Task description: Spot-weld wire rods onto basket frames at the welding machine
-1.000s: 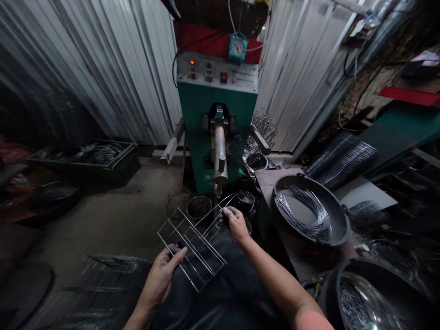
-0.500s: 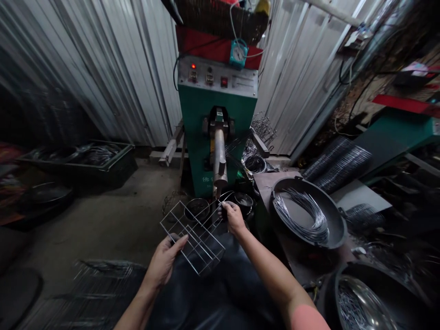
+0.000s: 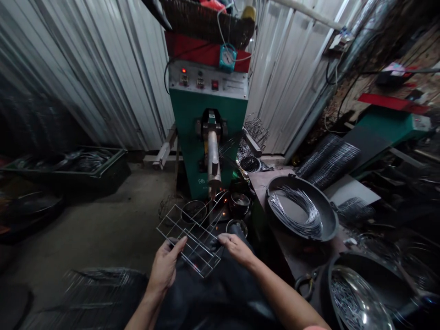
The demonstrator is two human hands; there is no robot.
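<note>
A wire rack (image 3: 192,239) of thin crossed metal rods is held in front of me, tilted, with its far corner at the electrode tip of a green spot welding machine (image 3: 187,137). My left hand (image 3: 167,263) grips the rack's near left side, thumb on top and fingers underneath. On the rack's right side my right hand (image 3: 233,246) is closed, thumb and fingers pinching the edge rods. Orange sparks (image 3: 224,213) fly just right of the tip below the machine's round arm (image 3: 213,158). Exact contact between rod and tip is too dark to make out.
Right of me, a black pan (image 3: 335,224) holds a coil of wire rods (image 3: 314,215). Nearer lies a metal bowl (image 3: 373,298) of small wire pieces. Stacked wire racks (image 3: 92,293) stand low at left, beyond them a green bin (image 3: 113,166). Round metal containers (image 3: 239,201) sit beneath the welder.
My right hand has come back from beside the electrode tip to the rack's near right edge. Sparks have appeared at the tip. My left hand keeps its hold while the view shifts slightly.
</note>
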